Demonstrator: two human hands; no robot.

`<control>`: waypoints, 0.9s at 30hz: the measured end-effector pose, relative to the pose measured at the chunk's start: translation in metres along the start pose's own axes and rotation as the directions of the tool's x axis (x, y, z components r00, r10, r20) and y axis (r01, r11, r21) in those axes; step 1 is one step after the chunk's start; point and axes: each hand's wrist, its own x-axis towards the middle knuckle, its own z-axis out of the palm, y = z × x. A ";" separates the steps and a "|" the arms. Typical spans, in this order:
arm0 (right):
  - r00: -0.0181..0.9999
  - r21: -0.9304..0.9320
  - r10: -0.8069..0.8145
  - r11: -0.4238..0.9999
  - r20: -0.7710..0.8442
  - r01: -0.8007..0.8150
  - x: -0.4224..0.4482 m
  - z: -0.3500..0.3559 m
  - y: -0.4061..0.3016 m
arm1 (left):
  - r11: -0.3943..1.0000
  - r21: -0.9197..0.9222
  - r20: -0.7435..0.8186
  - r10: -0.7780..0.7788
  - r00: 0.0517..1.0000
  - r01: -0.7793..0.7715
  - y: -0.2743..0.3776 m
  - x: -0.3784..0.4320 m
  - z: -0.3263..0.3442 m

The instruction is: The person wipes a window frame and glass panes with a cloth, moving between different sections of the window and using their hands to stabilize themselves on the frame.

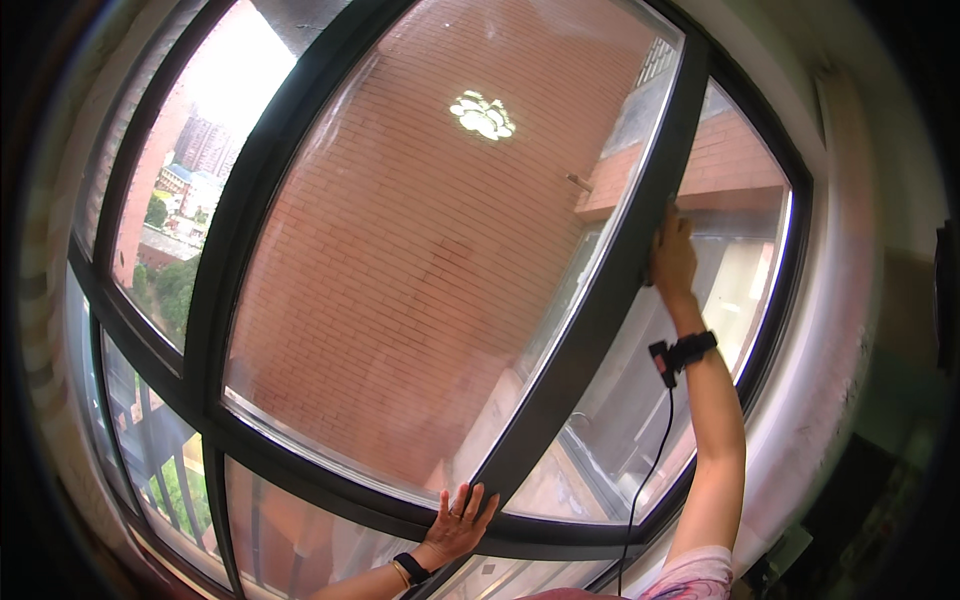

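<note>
Before me is a large window with a black frame [592, 322] and a big glass pane [420, 247]. My left hand [456, 525], with a dark wristband and a thin bangle, rests its spread fingers on the frame's lower corner and holds nothing visible. Higher up at the right, my right hand [675, 255] is raised against the edge of the upright frame member, its fingers bent. A dark thing shows beside that hand, too hidden to name, and whether it is gripped is unclear. A black strap with a small device [679, 354] circles the right wrist.
A black cable [651, 480] hangs from the wrist device past the lower frame. A narrower pane [739, 195] stands at the right, beside a pale wall edge [847, 300]. Lower panes [300, 525] have bars behind them. Outside are a brick wall, buildings and trees.
</note>
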 end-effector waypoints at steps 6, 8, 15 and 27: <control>0.939 0.107 -0.020 0.994 0.344 -0.018 -0.152 -0.035 -0.058 | 0.999 0.031 -0.022 -0.008 1.000 0.008 -0.005 0.001 0.002; 0.907 0.169 -0.118 0.984 0.404 0.053 -0.219 -0.040 -0.067 | 0.998 0.058 0.004 -0.007 1.000 0.007 -0.005 0.000 -0.003; 0.681 0.202 -0.581 0.807 0.445 0.556 -0.279 -0.062 -0.035 | 0.998 0.066 -0.013 0.019 1.000 -0.018 0.002 0.004 0.002; 0.990 -0.058 0.020 0.998 0.139 -0.012 0.009 -0.030 0.030 | 0.996 0.083 -0.014 0.015 1.000 -0.014 -0.002 0.002 0.006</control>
